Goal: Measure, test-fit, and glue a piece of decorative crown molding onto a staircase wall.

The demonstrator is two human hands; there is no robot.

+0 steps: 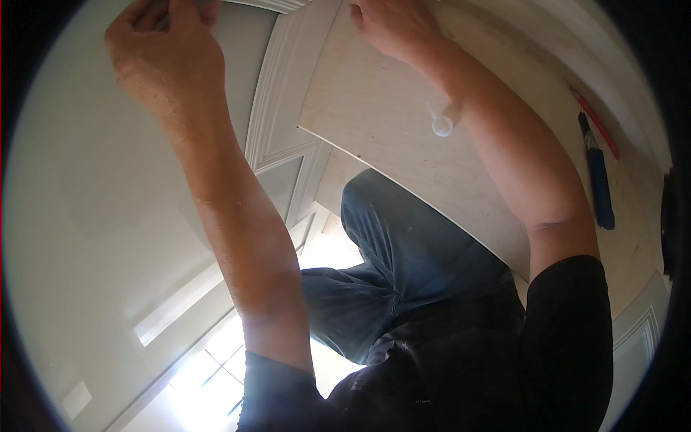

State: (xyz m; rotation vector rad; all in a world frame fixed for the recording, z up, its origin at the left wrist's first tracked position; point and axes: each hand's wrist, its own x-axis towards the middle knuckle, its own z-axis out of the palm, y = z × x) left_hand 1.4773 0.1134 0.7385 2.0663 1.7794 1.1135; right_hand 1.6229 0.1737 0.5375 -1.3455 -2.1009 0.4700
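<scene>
High on the left, my left hand (169, 61) is closed, its fingers curled in at the upper edge. What it grips, if anything, I cannot make out. It is in front of a smooth pale panel (86, 173), beside white moulded trim (277, 79). My right hand (396, 25) reaches over a light wooden board (381, 108). One fingertip shows, and the other fingers are cut off or hidden. A small translucent ring-shaped piece (441, 127) lies on the board by my right forearm.
Right of my right forearm, a red pencil (597, 124) and a tool with a dark blue handle (599, 189) lie on the board. The board's front edge runs above my bent knee (367, 198). Bright window panes (216, 367) show at the lower left.
</scene>
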